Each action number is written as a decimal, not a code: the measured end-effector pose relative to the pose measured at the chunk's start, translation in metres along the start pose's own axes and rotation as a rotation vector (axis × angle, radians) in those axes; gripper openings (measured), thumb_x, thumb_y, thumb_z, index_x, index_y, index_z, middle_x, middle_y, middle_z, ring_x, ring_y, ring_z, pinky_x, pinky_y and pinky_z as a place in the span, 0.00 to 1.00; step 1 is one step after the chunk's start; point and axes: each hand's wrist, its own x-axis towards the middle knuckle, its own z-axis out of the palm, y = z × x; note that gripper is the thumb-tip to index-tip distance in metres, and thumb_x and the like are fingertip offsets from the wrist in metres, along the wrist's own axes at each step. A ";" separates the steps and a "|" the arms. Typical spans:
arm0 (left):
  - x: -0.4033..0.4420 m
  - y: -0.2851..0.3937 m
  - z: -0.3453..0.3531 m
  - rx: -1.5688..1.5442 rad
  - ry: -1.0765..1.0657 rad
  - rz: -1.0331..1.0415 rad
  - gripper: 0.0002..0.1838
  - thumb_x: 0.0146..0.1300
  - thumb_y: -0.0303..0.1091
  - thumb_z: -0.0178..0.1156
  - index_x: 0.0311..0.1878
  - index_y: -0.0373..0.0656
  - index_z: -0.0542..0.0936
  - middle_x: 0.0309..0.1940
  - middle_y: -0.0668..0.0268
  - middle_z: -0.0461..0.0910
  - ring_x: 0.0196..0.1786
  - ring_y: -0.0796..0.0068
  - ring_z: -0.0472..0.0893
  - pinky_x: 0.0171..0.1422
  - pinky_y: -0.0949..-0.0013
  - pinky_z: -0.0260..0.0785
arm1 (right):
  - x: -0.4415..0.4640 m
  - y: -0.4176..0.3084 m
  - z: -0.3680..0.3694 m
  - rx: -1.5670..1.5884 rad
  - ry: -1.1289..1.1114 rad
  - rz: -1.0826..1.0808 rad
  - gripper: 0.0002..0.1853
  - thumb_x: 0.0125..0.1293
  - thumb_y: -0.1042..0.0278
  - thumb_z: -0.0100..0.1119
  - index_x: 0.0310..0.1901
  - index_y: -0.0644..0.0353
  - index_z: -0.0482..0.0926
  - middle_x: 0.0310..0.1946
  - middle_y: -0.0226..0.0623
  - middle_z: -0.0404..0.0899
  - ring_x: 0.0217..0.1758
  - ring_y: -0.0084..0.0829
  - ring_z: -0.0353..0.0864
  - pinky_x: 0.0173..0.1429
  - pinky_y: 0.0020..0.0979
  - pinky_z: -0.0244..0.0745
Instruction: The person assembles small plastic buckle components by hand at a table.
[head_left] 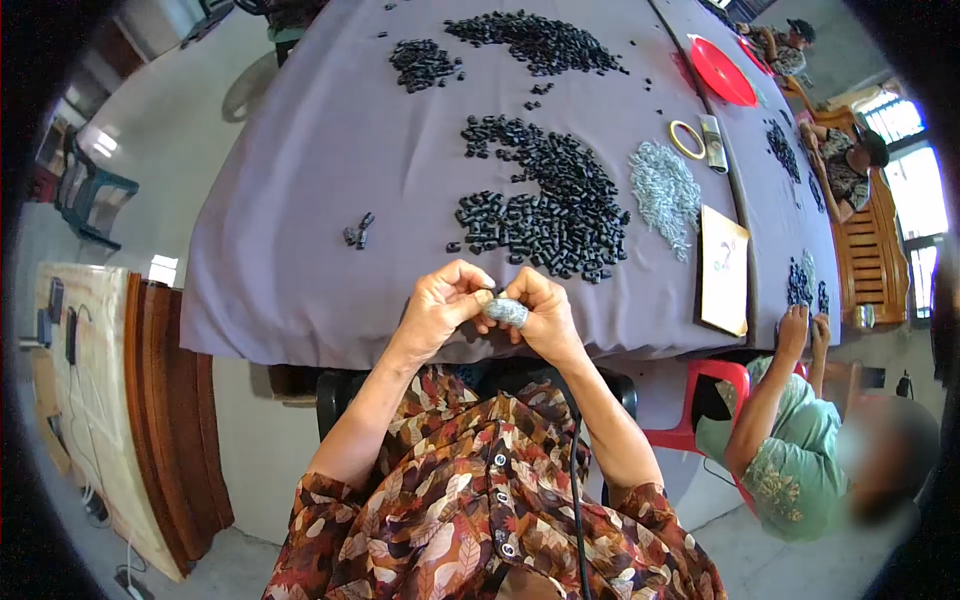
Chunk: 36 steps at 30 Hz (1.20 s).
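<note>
At the near table edge, my left hand (442,305) and my right hand (545,315) meet, both closed in a pinch with fingertips almost touching. A dark speck shows between them, but what they hold is too small and covered to name. Grey tape (506,312) wraps the thumb of my right hand. Just beyond my hands lies a large heap of small black cylindrical pieces (540,215). To its right is a pile of small clear, whitish pieces (664,190). A few black-and-grey pieces (358,232) lie apart at the left.
Grey cloth (300,200) covers the table. More black pieces (535,42) lie at the far end. On the right are a tape roll (686,140), a numbered card (724,270) and a red tray (722,70). A co-worker in green (800,450) sits at my right.
</note>
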 end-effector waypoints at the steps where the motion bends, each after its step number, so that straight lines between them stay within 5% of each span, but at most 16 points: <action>1: 0.000 0.000 -0.001 -0.006 -0.006 0.001 0.03 0.61 0.22 0.56 0.38 0.38 0.74 0.29 0.66 0.77 0.26 0.80 0.76 0.30 0.78 0.73 | -0.001 -0.001 0.000 0.010 0.007 0.004 0.13 0.59 0.68 0.63 0.27 0.59 0.67 0.19 0.27 0.74 0.18 0.12 0.68 0.18 0.17 0.62; 20: -0.001 -0.002 0.002 0.013 0.075 -0.007 0.03 0.60 0.24 0.58 0.36 0.39 0.75 0.27 0.69 0.77 0.24 0.86 0.74 0.28 0.82 0.69 | -0.003 -0.014 0.007 0.011 0.032 -0.020 0.13 0.56 0.69 0.66 0.27 0.60 0.68 0.18 0.23 0.72 0.24 0.11 0.67 0.26 0.19 0.64; 24: -0.001 0.000 0.001 0.006 0.040 -0.022 0.04 0.60 0.24 0.58 0.39 0.39 0.75 0.27 0.69 0.77 0.24 0.86 0.73 0.28 0.82 0.68 | -0.001 0.000 0.003 -0.192 0.043 -0.053 0.13 0.56 0.69 0.66 0.27 0.60 0.69 0.17 0.22 0.71 0.24 0.11 0.68 0.26 0.18 0.64; 27: -0.001 -0.002 -0.002 -0.024 0.028 -0.015 0.04 0.60 0.22 0.57 0.38 0.39 0.75 0.28 0.67 0.77 0.27 0.82 0.75 0.28 0.80 0.71 | -0.001 -0.002 0.006 0.004 0.041 -0.039 0.13 0.56 0.69 0.66 0.26 0.60 0.68 0.17 0.22 0.71 0.24 0.11 0.67 0.26 0.18 0.64; 36: -0.003 -0.005 0.003 0.001 0.077 0.038 0.04 0.60 0.23 0.57 0.38 0.36 0.77 0.27 0.66 0.79 0.24 0.84 0.75 0.29 0.81 0.69 | -0.003 -0.004 0.005 -0.042 0.026 -0.042 0.12 0.58 0.69 0.63 0.27 0.60 0.67 0.19 0.25 0.73 0.24 0.12 0.69 0.26 0.19 0.65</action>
